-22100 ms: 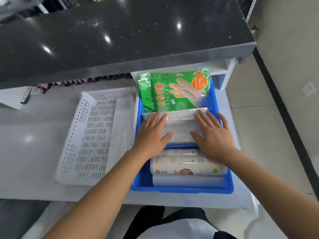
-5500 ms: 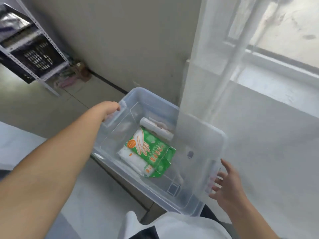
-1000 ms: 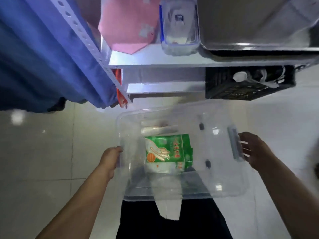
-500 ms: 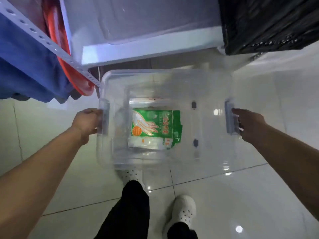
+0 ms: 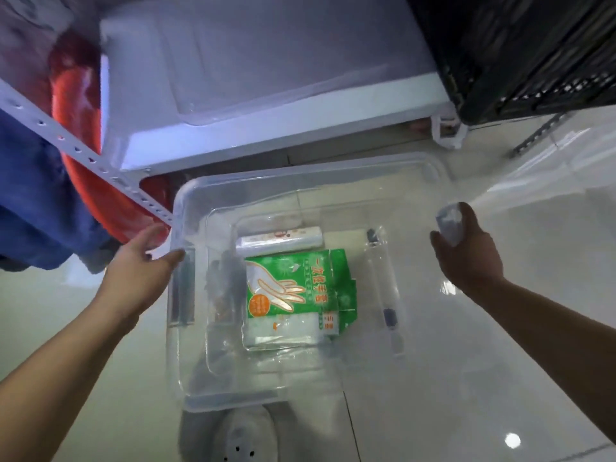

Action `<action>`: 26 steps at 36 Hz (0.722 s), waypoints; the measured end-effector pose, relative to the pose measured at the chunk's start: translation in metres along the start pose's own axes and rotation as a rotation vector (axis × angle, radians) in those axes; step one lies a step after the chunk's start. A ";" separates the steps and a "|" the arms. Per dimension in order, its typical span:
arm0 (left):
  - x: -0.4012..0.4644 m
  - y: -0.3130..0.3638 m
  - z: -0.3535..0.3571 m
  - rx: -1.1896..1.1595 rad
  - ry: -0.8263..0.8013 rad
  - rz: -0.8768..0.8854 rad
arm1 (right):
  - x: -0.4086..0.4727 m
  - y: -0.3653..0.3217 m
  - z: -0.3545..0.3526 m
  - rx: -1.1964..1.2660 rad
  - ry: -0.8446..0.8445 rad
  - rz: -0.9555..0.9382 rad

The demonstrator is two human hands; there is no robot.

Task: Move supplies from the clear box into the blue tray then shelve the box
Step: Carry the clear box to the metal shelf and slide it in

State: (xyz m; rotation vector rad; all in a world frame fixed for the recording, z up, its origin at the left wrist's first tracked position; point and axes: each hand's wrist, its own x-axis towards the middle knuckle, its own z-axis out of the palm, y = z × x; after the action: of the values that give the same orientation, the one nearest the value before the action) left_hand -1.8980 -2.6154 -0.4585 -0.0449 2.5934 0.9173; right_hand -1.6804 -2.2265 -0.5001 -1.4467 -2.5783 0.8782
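Note:
I carry the clear box (image 5: 186, 378) low over the floor, in front of the bottom of a shelf rack. Inside it lie a green glove packet (image 5: 293, 288), a white roll (image 5: 280, 240) behind that, and a clear bag pack (image 5: 283, 335) in front. My left hand (image 5: 143, 261) holds the box's left edge with the thumb on the rim, just above the left handle. My right hand (image 5: 466, 255) grips the grey right handle (image 5: 450, 221). The box's right side is blurred. The blue tray is not in view.
A white shelf board (image 5: 266, 128) with a clear lid lies just beyond the box. A black crate (image 5: 533, 45) stands at the upper right, with a red basin (image 5: 83, 128) and blue cloth (image 5: 33, 211) at the left behind a perforated upright (image 5: 83, 151). My white shoe (image 5: 240, 438) shows under the box on the tiled floor.
The box has sunk lower and closer to the bottom shelf. My left hand has shifted from a full grip on the left handle to the rim above it.

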 end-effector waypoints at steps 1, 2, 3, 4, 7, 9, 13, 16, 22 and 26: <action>0.008 0.012 -0.001 0.087 0.046 0.116 | 0.001 0.002 0.004 -0.053 0.012 -0.012; 0.017 0.026 -0.001 0.152 0.098 0.242 | 0.001 0.005 0.008 -0.083 0.029 -0.018; 0.027 0.041 0.001 0.203 0.153 0.358 | 0.004 0.008 0.010 -0.091 0.047 -0.030; 0.036 0.057 0.004 0.249 0.205 0.444 | 0.005 0.011 0.012 -0.080 0.058 -0.050; 0.065 0.103 0.017 0.406 0.302 0.559 | 0.011 0.020 0.015 0.023 0.052 -0.134; 0.091 0.125 0.022 0.536 0.298 0.522 | 0.013 0.022 0.013 0.121 0.044 -0.157; 0.129 0.147 0.028 0.536 0.142 0.288 | 0.005 0.018 0.009 0.112 0.124 -0.196; 0.129 0.144 0.040 0.444 0.236 0.283 | 0.002 0.017 0.005 0.097 0.151 -0.227; 0.108 0.113 0.058 0.389 0.386 0.392 | -0.001 0.013 0.007 0.118 0.135 -0.258; 0.090 0.098 0.061 0.473 0.481 0.408 | -0.004 0.006 0.013 0.096 0.141 -0.241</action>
State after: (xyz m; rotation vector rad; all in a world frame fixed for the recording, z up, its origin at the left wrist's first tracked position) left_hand -1.9749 -2.4922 -0.4764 0.4604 3.2820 0.4162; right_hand -1.6778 -2.2331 -0.5133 -1.1013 -2.5003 0.8216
